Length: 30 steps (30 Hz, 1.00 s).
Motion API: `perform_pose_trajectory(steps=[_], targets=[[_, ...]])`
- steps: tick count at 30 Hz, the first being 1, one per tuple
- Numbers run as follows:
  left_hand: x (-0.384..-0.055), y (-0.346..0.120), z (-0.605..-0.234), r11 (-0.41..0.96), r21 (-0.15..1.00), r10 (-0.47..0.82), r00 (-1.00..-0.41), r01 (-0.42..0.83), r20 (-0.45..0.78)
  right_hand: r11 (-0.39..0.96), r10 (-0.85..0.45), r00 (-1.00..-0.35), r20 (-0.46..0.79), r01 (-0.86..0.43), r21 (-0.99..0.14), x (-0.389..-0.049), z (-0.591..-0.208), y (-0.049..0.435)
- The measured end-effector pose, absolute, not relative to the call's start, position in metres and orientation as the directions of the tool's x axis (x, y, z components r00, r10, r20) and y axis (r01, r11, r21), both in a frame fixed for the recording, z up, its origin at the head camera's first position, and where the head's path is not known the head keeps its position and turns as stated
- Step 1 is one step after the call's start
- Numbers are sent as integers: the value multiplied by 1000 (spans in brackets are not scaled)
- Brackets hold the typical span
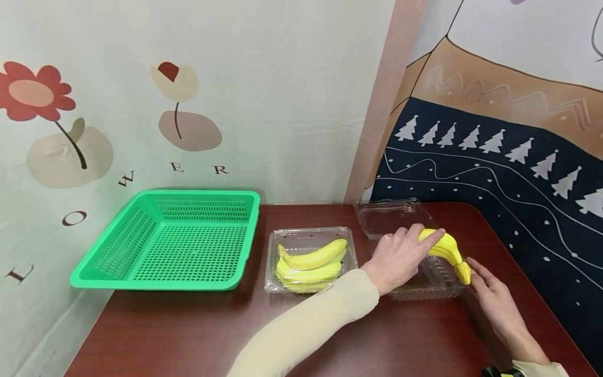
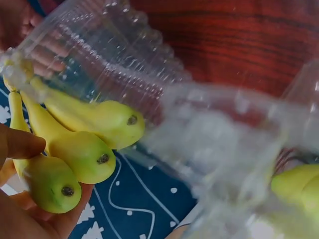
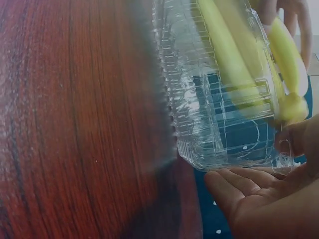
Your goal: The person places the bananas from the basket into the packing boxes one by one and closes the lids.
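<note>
Yellow bananas (image 1: 446,246), held by left grip (image 1: 397,256) at open clear box (image 1: 424,288), right grip (image 1: 498,301) holding its edge

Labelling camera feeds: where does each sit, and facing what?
Head: worn on head, facing forward and down at table; sleeves, left fingers, right fingers show.
Left wrist: worn there, facing left fingers gripping bananas.
Right wrist: worn there, facing right fingers at an open clear box.
Both wrist views share bananas, box and both hands' fingers.

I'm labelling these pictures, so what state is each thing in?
Green basket: upright, open-topped
Left container: closed, bananas inside
Right container: open, lid folded back
Banana bunch: gripped
Left hand: gripping the bunch
Right hand: at right container's side
</note>
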<state>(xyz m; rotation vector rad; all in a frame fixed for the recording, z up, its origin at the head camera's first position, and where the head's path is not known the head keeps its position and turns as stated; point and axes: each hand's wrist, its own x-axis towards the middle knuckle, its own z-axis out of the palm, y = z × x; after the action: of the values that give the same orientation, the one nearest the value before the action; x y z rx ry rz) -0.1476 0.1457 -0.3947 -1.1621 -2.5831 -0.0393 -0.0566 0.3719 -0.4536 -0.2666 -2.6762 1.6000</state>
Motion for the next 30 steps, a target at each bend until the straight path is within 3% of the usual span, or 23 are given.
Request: perform_pose_trajectory(steps=[8,14,21,30], targets=[[-148,147,-416,700,-139,705,-645,701,295,465,102,-995,0,47,-884,-55,-458,372],[-151,146,-425,709,-124,698,-666,694,265,470,74,-997,-20,52,-881,-56,-456,368],[-151,146,-432,706,-123,700,-661,697,269,572,77,-996,-35,73,-817,-57,-454,364],[-150,145,-437,699,-122,710,-665,705,232,538,19,-999,-34,39,-842,-59,-456,362]])
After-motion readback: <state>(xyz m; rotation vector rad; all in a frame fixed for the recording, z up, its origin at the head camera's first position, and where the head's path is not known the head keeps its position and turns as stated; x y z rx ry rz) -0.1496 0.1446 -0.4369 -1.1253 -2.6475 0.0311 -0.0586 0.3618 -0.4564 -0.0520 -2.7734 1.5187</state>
